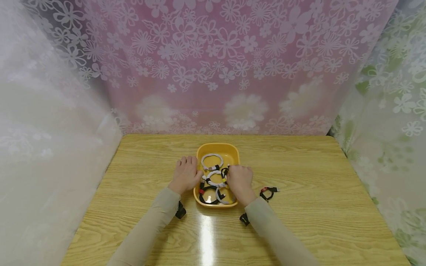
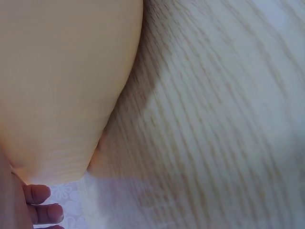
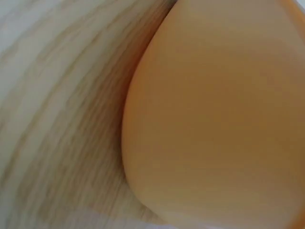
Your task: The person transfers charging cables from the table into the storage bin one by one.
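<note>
A yellow plastic tray (image 1: 217, 206) sits on the table with several coiled cables inside. At its left rim is my left hand (image 1: 187, 175), the thumb over the edge and the fingers along the outside; its fingertips (image 2: 45, 213) show past the tray's wall (image 2: 62, 86) in the left wrist view. My right hand (image 1: 241, 181) grips the right rim with curled fingers, and its fingertips are hidden. Beside them in the tray lie a black cable (image 1: 225, 172) and a white coiled cable (image 1: 213, 178). The right wrist view holds only the tray's wall (image 3: 214, 119) and the table.
A white cable (image 1: 212, 155) lies at the tray's far end, with a black cable (image 1: 202, 197) and a grey cable (image 1: 217, 195) at the near end. One black coiled cable with a red tie (image 1: 265, 190) lies on the wooden table (image 1: 299, 166), right of the tray. Floral curtains (image 1: 226, 66) surround the table.
</note>
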